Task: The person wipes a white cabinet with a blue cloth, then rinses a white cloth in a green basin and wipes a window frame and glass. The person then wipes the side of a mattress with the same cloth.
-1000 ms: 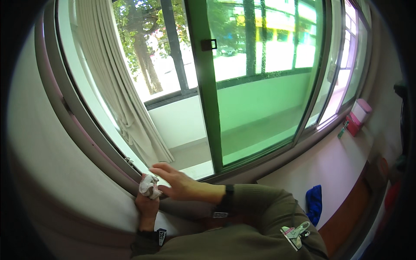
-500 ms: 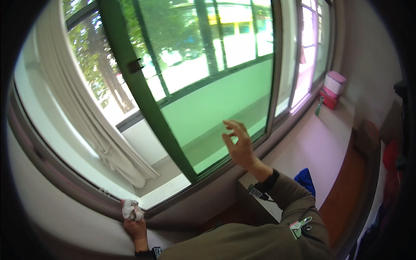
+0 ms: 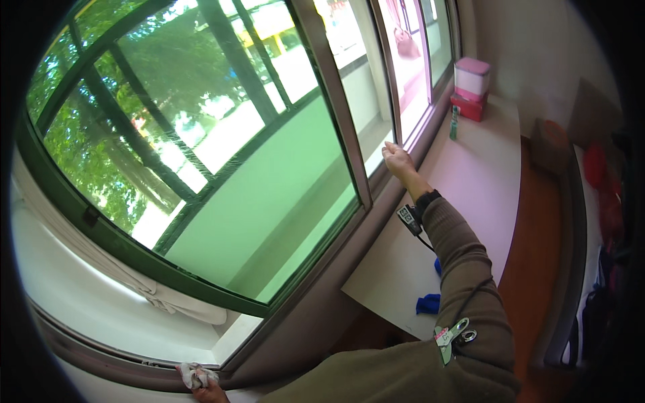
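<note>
My left hand (image 3: pixel 209 393) is at the bottom left, closed on a crumpled whitish cloth (image 3: pixel 195 377) that lies against the window's lower track (image 3: pixel 127 361). My right arm stretches out to the right, above a pale tabletop. At its end, my right hand (image 3: pixel 399 161) has its fingers curled together by the foot of an upright window frame (image 3: pixel 390 94); whether they grip anything is hidden. Between the hands stands a green-tinted sliding pane (image 3: pixel 248 221) in a dark frame. A small device with a cable (image 3: pixel 408 219) sits at my right wrist.
On the pale table (image 3: pixel 463 195) stand a pink-and-white box (image 3: pixel 471 79) on a red box (image 3: pixel 468 107), and a slim green item (image 3: pixel 454 123). A blue cloth (image 3: pixel 428 304) lies near the table's close corner. A curtain (image 3: pixel 181 299) hangs behind the pane at left.
The view has swung to the right. My right hand has reached out along the window to the right, and its spread fingers have closed. The left hand still holds the cloth at the track.
</note>
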Demonstrator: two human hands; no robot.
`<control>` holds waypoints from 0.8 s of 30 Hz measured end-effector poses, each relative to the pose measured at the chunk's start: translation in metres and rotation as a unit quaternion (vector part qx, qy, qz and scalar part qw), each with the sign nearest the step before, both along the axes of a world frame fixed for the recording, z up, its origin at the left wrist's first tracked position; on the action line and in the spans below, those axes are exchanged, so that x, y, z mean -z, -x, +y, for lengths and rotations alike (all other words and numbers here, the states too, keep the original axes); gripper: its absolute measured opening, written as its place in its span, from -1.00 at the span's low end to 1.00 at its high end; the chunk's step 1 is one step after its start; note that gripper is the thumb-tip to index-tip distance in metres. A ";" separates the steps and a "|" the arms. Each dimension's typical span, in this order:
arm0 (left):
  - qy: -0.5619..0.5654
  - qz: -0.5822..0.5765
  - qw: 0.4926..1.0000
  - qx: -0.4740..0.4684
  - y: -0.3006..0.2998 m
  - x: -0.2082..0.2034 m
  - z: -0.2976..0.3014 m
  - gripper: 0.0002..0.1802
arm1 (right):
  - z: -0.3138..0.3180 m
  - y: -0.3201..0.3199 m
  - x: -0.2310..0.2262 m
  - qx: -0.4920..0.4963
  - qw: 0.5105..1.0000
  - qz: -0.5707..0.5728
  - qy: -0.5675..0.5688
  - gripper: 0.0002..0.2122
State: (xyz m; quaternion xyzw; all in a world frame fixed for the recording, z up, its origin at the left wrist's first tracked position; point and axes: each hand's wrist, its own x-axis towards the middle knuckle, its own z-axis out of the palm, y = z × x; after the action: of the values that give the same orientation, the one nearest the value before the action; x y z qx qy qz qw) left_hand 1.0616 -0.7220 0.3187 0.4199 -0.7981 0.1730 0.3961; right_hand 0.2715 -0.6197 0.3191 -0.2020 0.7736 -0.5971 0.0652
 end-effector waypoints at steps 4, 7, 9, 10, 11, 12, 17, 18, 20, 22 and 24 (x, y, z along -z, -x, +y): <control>-0.056 0.026 0.998 -0.029 0.004 0.005 0.007 -0.59 | -0.025 -0.006 0.045 -0.109 0.977 -0.160 0.092 -0.35; -0.126 0.099 0.987 -0.028 0.016 0.001 0.014 -0.66 | -0.052 -0.023 0.063 -0.145 0.948 -0.249 0.134 -0.22; -0.194 0.212 0.958 0.003 0.034 -0.006 0.021 -0.75 | -0.067 -0.029 0.070 -0.092 0.982 -0.124 0.107 -0.14; -0.219 0.254 0.939 0.074 0.048 -0.011 0.020 -0.86 | -0.071 -0.031 0.073 -0.089 0.974 -0.158 0.138 -0.08; -0.176 0.198 0.949 0.169 0.063 -0.017 0.020 -0.88 | -0.074 -0.032 0.076 -0.087 0.975 -0.151 0.141 -0.07; -0.132 0.139 0.945 0.264 0.081 -0.024 0.016 -0.89 | -0.076 -0.033 0.078 -0.093 0.974 -0.153 0.140 -0.07; -0.070 0.088 0.966 0.231 0.178 -0.026 0.019 -0.62 | -0.060 -0.042 0.076 -0.116 0.972 -0.151 0.138 -0.04; -0.122 0.009 0.963 0.240 0.189 -0.037 0.014 -0.64 | -0.054 -0.041 0.073 -0.143 0.970 -0.144 0.137 -0.05; -0.114 -0.006 0.978 0.175 0.220 -0.045 0.002 -0.64 | -0.042 -0.033 0.068 -0.157 0.971 -0.147 0.104 -0.17; -0.122 0.032 0.977 0.174 0.248 -0.053 -0.011 -0.63 | -0.032 -0.007 0.059 -0.176 0.973 -0.147 0.034 -0.37; -0.179 0.165 0.925 0.291 0.273 -0.057 -0.019 -0.46 | -0.026 0.033 0.049 -0.075 0.994 -0.076 0.038 -0.51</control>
State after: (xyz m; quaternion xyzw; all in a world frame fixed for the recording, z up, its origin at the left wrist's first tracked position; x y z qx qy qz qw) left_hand 0.7884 -0.7407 0.3756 0.2552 -0.8261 -0.1673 0.4738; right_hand 0.2385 -0.6452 0.2701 -0.2162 0.7255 -0.6332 0.1609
